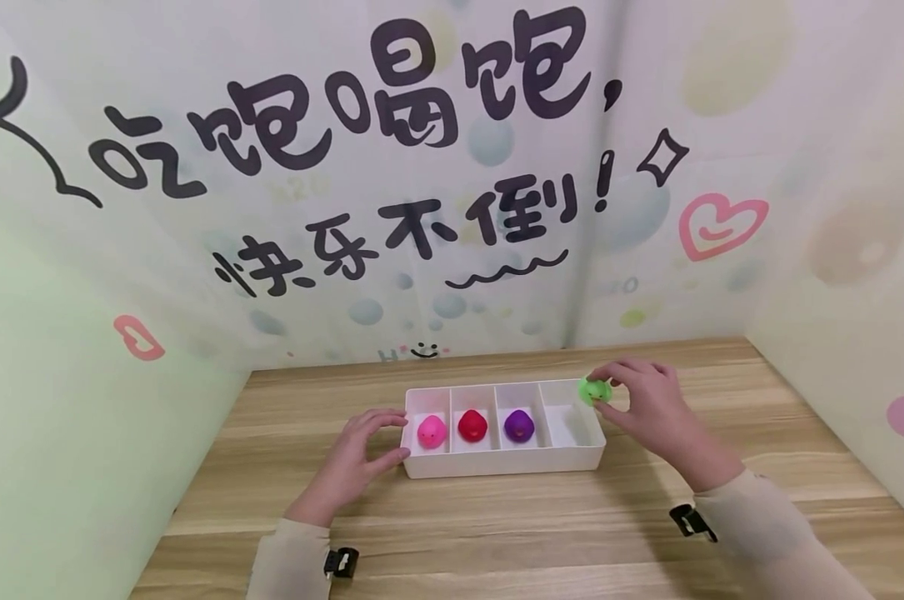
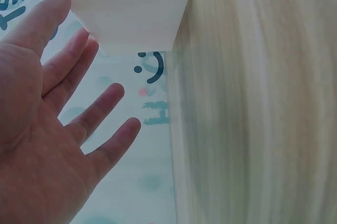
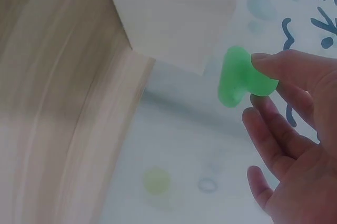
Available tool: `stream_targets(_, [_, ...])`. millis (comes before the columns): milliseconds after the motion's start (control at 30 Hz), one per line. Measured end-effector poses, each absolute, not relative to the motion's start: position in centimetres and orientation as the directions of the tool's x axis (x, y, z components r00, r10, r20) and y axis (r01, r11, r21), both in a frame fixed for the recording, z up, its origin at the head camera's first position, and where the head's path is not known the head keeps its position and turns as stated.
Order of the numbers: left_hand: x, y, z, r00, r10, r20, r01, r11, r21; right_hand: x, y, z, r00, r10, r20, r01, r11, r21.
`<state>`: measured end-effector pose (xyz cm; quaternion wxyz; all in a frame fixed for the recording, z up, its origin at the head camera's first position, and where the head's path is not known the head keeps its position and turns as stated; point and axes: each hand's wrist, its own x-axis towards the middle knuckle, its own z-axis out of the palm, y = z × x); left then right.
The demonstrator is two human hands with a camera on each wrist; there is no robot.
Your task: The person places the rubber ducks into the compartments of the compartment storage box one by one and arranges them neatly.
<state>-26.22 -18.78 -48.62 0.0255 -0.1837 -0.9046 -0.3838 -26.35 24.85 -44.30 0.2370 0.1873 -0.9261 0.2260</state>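
A white divided tray (image 1: pixel 504 461) lies lengthwise on the table. From left to right, its compartments hold a pink rubber duck (image 1: pixel 432 432), a red one and a purple rubber duck (image 1: pixel 519 426). Between thumb and fingertips, my right hand (image 1: pixel 656 410) pinches a green rubber duck (image 1: pixel 592 391) above the tray's right end, by the back corner of the rightmost compartment. In the right wrist view the green duck shows beside the tray's end wall. My left hand (image 1: pixel 350 458) is at the tray's left end, thumb and fingertips against its edge, other fingers spread and relaxed.
The wood-grain table (image 1: pixel 452 533) extends in front of the tray and to both sides. Behind it hangs a pale printed backdrop (image 1: pixel 347 250) with large black characters, and side panels rise left and right. Both sleeves carry a small black clip (image 1: pixel 342 562) near the wrist.
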Motion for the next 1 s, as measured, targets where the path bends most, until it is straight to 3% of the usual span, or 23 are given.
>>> stream_targets(300, [-26.1,-18.6,-48.4,-0.930,0.316,0.186,0.352,0.629,0.693,-26.9,23.2,-45.2,-0.830,-0.311,0.463,-0.493,0.797,-0.348])
stream_targets(733, [-26.2,-18.5,-48.6,-0.927,0.324,0.188,0.359,0.627,0.691,-27.9,22.0,-45.6,-0.853,-0.430,0.296,-0.500,0.836,-0.225])
stream_targets(1000, [-26.1,-18.4,-48.6,-0.931,0.321,0.172,0.345,0.628,0.697,-28.4,21.7,-45.9,-0.873,-0.448,0.191,-0.483,0.847,-0.222])
